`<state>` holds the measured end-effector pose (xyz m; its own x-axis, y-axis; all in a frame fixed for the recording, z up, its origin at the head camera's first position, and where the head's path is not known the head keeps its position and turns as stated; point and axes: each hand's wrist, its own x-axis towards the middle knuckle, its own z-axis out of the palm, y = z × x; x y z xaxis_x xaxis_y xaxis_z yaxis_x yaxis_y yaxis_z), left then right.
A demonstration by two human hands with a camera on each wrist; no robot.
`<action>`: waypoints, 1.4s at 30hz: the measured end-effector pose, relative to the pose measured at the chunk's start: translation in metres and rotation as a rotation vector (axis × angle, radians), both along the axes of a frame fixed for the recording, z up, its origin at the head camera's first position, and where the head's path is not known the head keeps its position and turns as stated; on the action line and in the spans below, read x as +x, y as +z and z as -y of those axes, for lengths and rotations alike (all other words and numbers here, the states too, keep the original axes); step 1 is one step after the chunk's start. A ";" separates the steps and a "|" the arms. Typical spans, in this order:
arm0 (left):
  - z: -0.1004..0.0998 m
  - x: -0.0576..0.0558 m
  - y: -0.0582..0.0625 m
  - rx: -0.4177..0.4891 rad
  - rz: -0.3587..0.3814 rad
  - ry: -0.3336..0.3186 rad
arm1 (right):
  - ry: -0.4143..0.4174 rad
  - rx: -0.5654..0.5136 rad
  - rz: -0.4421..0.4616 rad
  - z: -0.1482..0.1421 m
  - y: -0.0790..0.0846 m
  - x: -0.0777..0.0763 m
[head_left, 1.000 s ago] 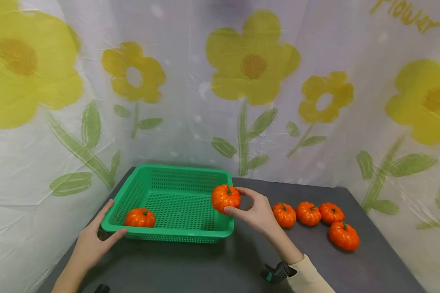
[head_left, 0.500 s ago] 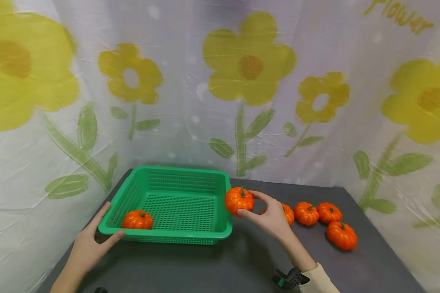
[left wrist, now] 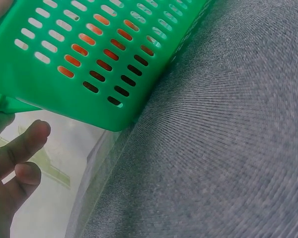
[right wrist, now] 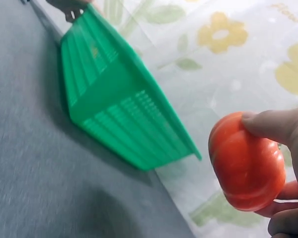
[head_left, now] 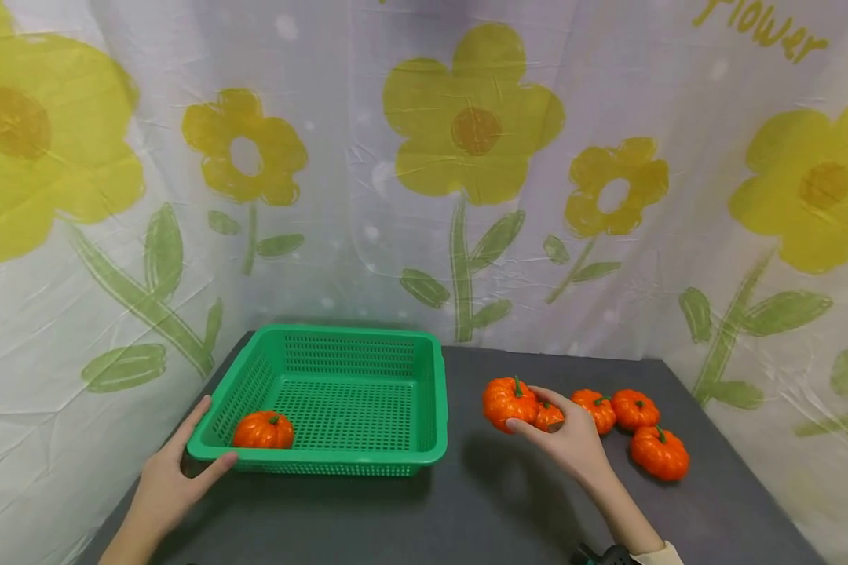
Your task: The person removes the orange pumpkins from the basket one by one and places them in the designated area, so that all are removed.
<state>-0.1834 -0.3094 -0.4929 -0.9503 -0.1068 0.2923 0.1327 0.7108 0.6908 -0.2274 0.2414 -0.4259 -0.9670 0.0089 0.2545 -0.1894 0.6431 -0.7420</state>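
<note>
My right hand [head_left: 572,443] pinches a small orange pumpkin [head_left: 505,402] with a green stem, held above the table right of the basket. In the right wrist view, the thumb presses one side of this pumpkin [right wrist: 246,166] and the fingers support the other. A green perforated plastic basket [head_left: 325,457] stands on the left, with another pumpkin [head_left: 263,431] in its near left corner. At that corner, my left hand [head_left: 162,490] holds the basket rim between thumb and fingers. In the left wrist view, orange shows through slots in the basket wall [left wrist: 49,89].
Several more pumpkins [head_left: 659,453] lie on the right side of the dark grey table [head_left: 424,518]. One pumpkin [head_left: 550,416] is partly hidden behind my right hand and the held pumpkin. A white curtain [head_left: 353,259] with painted yellow flowers closes off the back and sides.
My right hand has carried the pumpkin from over the basket's right rim rightward, away from the basket towards the other pumpkins. The left hand stays at the basket corner. The view has shifted slightly.
</note>
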 end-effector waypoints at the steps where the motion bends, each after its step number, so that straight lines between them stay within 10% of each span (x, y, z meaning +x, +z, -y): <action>1: 0.000 0.000 0.000 0.002 0.000 0.000 | -0.013 -0.002 0.008 -0.004 -0.001 0.002; 19: 0.001 -0.003 -0.002 0.005 0.009 0.003 | -0.199 0.007 0.129 -0.067 -0.018 0.025; 42: 0.000 -0.001 -0.002 0.005 0.026 0.006 | -0.405 0.165 0.043 -0.096 -0.060 0.043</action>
<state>-0.1847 -0.3092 -0.4945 -0.9569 -0.1133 0.2674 0.1110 0.7083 0.6972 -0.1842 0.3370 -0.4856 -0.9034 0.3526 0.2440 0.1315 0.7694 -0.6251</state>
